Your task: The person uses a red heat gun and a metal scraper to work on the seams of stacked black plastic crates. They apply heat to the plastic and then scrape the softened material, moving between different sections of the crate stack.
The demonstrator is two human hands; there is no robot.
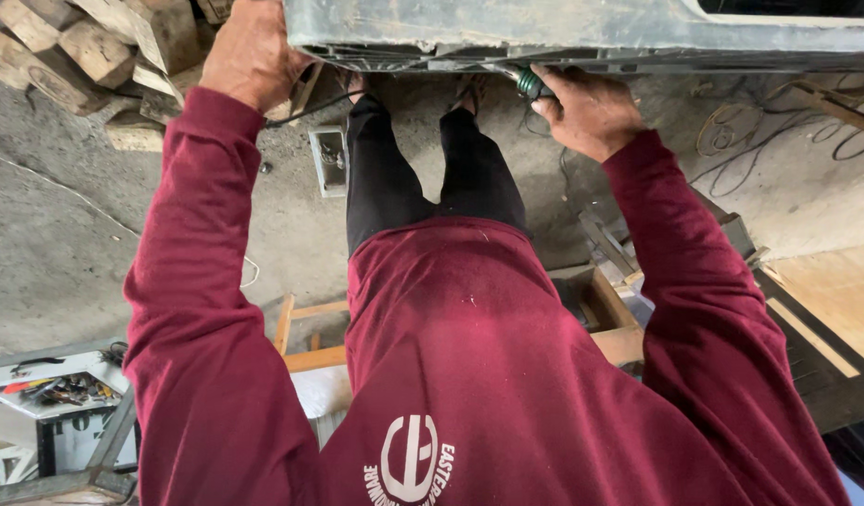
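I look down over my maroon sweatshirt and black trousers. A long grey-green metal panel (582, 33) runs across the top of the view at arm's height. My left hand (252, 54) grips its left end from the near side. My right hand (587, 111) is under the panel's lower edge, closed around a green-handled tool (532, 84) whose tip points up into the panel. The tool's working end is hidden by the panel edge.
Cut wooden blocks (95, 47) are piled at upper left on the concrete floor. A small grey box (329, 159) lies by my feet. A wooden stool frame (310, 337) stands behind my legs. A tray of hand tools (52, 386) sits at lower left. Coiled wires (778, 122) lie at right.
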